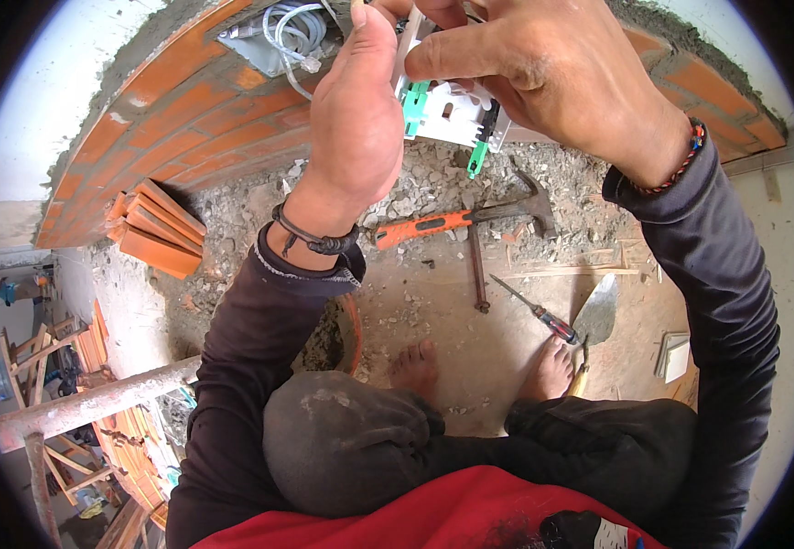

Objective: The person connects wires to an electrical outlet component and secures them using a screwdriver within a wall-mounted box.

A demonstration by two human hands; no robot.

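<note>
Near the top edge, both hands are on a white plastic box with green plastic connectors and a green-and-black piece hanging from its lower side. My left hand is closed along its left side, thumb pointing up; the other fingers are mostly hidden. On the upper right, my right hand is closed with thumb and fingers pinching the box's upper part. What lies between the fingertips cannot be made out. Left of the box, coiled pale cables come out of an opening in the brick wall.
Below on the rubble-strewn floor lie an orange-handled claw hammer, a metal rod, a screwdriver and a trowel. Orange hollow bricks are stacked left. A bucket stands by my left knee; a rusty pipe crosses lower left.
</note>
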